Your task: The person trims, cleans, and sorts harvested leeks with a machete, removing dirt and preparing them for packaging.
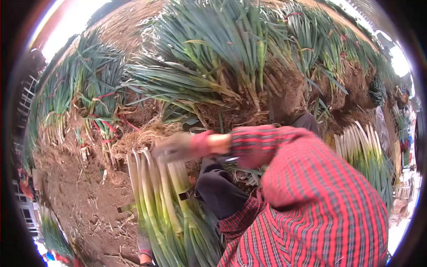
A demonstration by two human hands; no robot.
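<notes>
A bundle of leeks [165, 200] lies before me, white ends up and green leaves toward the bottom. My right hand [173, 147], in a greyish glove with a red cuff, reaches across over the white ends; motion smears its fingers. At the lower left edge of the bundle is my left hand [144, 242], also gloved, its fingers largely hidden by the leaves. A short strip with a dark end [121, 209] sticks out on the bundle's left side. Tangled roots [147, 135] lie just above the white ends.
A large heap of untrimmed leeks [222, 49] stands ahead, roots in the soil. Red-tied leek bundles [100, 102] stand at the left. To my right lies another pile of leeks with white stalks [358, 144]. Bare soil with scraps [84, 200] stretches at the left.
</notes>
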